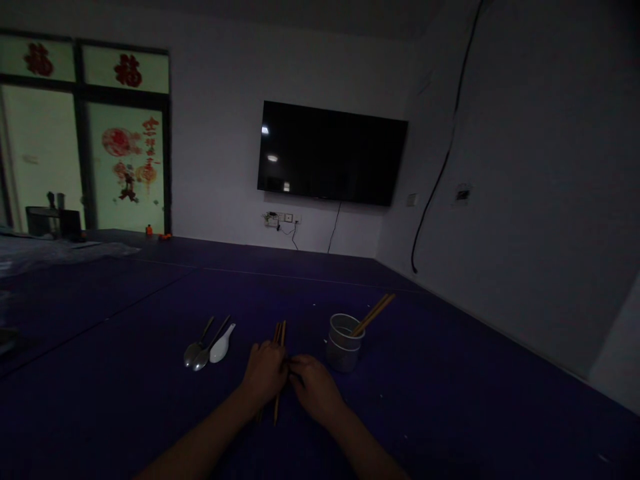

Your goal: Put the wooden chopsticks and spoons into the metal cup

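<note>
Several wooden chopsticks (277, 408) lie on the purple table surface, pointing away from me. My left hand (267, 370) is closed over their middle, so that part is hidden. Close against it, my right hand (316, 388) has its fingers bent and drawn together at the chopsticks' right side. What its fingertips hold, if anything, is hidden. To the right stands a grey metal cup (344, 348) with a pair of chopsticks (375, 312) leaning in it. Left of my hands lie two metal spoons (201, 359) and a white soup spoon (220, 348), side by side.
The purple tabletop (150, 400) reaches to the wall. Clear plastic sheeting (55, 253) and a dark holder (53, 220) are at the far left. Small orange objects (164, 236) sit at the back edge. A black cable (443, 170) hangs down the right wall.
</note>
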### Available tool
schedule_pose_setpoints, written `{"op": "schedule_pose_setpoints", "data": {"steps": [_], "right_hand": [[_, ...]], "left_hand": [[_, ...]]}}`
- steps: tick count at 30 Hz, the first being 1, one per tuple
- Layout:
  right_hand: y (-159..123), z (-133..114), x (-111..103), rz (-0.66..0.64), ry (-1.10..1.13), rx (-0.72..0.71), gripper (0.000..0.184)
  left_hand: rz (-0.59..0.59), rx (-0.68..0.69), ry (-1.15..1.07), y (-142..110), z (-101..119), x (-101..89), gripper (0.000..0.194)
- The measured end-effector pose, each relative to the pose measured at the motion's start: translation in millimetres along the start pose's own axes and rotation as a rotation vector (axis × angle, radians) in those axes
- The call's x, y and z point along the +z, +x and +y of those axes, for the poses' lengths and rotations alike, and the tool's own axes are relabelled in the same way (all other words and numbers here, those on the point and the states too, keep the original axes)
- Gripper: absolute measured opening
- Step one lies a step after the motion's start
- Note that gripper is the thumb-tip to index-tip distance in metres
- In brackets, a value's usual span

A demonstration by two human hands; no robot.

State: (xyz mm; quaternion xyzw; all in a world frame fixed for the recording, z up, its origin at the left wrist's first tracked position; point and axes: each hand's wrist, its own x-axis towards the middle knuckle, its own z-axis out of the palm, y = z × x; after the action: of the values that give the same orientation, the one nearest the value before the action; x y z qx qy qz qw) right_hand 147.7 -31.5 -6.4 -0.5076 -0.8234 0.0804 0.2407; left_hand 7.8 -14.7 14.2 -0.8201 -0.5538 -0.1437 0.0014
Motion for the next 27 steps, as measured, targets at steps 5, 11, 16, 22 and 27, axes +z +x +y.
{"op": "schedule_pose_setpoints", "data": {"steps": [5, 11, 16, 22, 27], "right_hand": [[1.2, 4.4, 3.3, -0.017, 0.011, 0.003, 0.027], [1.7, 3.2, 2.3, -0.006, 0.027, 0.000, 0.026], [1.3, 1.2, 0.7, -0.004, 0.045, -0.002, 0.025], [0.3, 1.7, 1.9, 0.029, 0.043, -0.023, 0.026], [0.2, 3.3, 4.8, 0.096, 0.092, -0.038, 0.028]], "left_hand": [[0.005, -0.021, -0.009, 1.0, -0.7, 0.3, 0.023], [-0.003, -0.039, -0.036, 2.5, -0.8, 2.8, 0.024], [0.016, -0.041, -0.044, 3.3, -2.5, 4.5, 0.023], [0.042, -0.044, -0.060, 4.3, -4.3, 7.0, 0.020], [0.073, -0.055, -0.084, 3.1, -3.6, 5.3, 0.018]]}}
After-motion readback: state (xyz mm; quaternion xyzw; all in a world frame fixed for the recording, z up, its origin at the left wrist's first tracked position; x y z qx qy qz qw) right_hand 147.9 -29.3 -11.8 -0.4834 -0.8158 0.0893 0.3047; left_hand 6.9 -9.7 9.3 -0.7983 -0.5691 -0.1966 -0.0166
